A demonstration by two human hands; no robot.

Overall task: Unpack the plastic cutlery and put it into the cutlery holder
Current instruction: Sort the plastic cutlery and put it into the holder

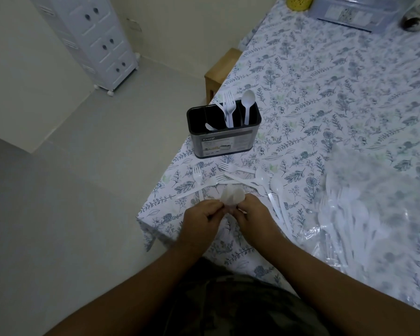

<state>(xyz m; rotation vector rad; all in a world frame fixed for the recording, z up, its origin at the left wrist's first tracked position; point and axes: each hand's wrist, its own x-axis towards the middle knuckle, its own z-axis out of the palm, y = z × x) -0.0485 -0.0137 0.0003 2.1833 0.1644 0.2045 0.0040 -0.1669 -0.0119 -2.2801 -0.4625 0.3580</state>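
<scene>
Left hand (201, 215) and right hand (251, 212) pinch wrapped spoons (232, 196) at lower centre | holder (224, 139) above on tabletop (337, 98) | loose forks (226, 177) between

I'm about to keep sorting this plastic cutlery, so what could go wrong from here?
1. The cutlery holder stands near the table's corner; a bump while dropping pieces in might push it off.
2. Both hands, left hand and right hand, pinch a small bundle of spoons; it may slip.
3. Loose forks lie near the edge and could get swept off.
</scene>
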